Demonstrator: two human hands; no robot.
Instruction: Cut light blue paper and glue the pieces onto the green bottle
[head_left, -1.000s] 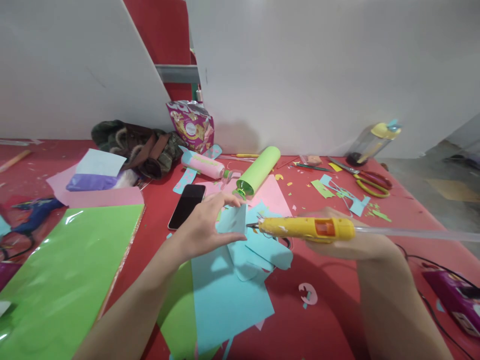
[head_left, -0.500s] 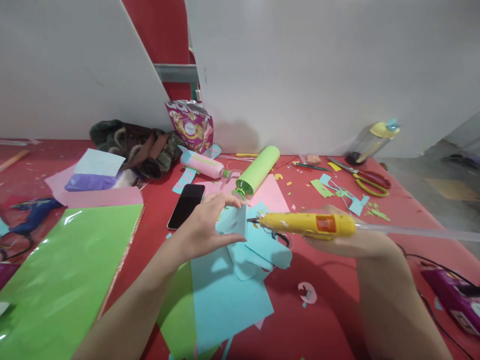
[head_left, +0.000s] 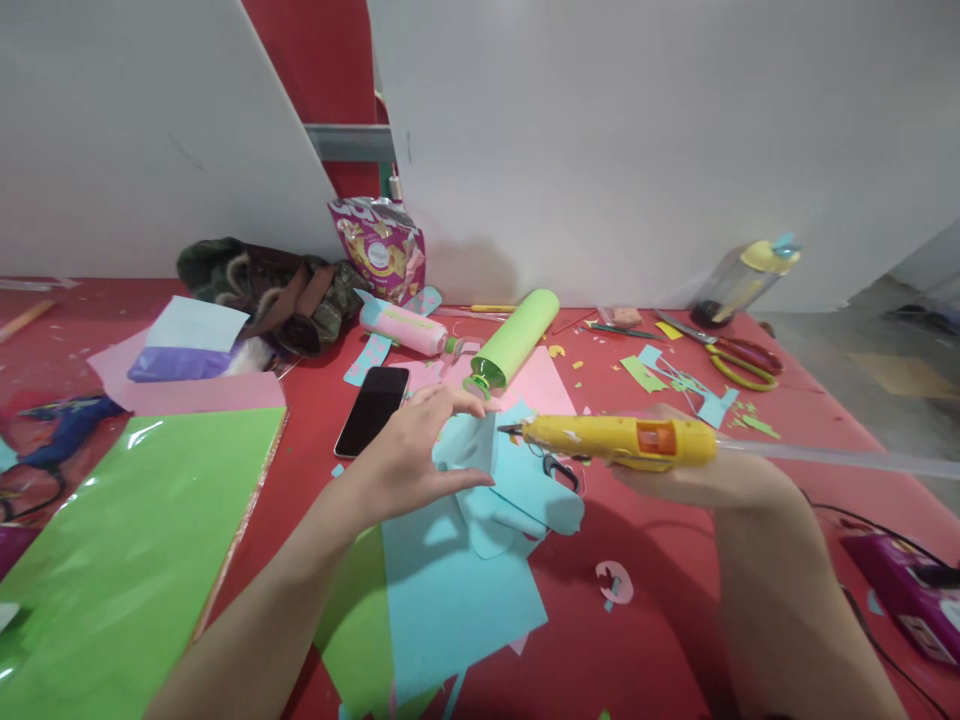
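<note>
My left hand (head_left: 409,450) holds a small light blue piece of paper (head_left: 472,447) by its edges, between the thumb and the fingers. In my right hand (head_left: 675,480) is a yellow hot glue gun (head_left: 600,440), with a clear glue stick (head_left: 825,458) coming out of its back end. The nozzle points left and is right by the upper part of the paper's right edge; whether they touch I cannot tell. Light blue paper cutouts (head_left: 536,490) lie below, over a larger blue sheet (head_left: 457,610). Scissors with black handles (head_left: 562,474) are partly hidden behind the glue gun.
A green-wrapped bottle (head_left: 517,340) and a pink-wrapped bottle (head_left: 405,328) lie beyond my hands, near a phone (head_left: 373,412). Scissors (head_left: 720,350), paper scraps (head_left: 679,380) and a clear bottle (head_left: 746,285) are at the right. Cables run beside a purple box (head_left: 907,590).
The glue gun's nozzle has shifted slightly up along the paper's right edge. My left hand keeps its hold on the paper, almost still.
</note>
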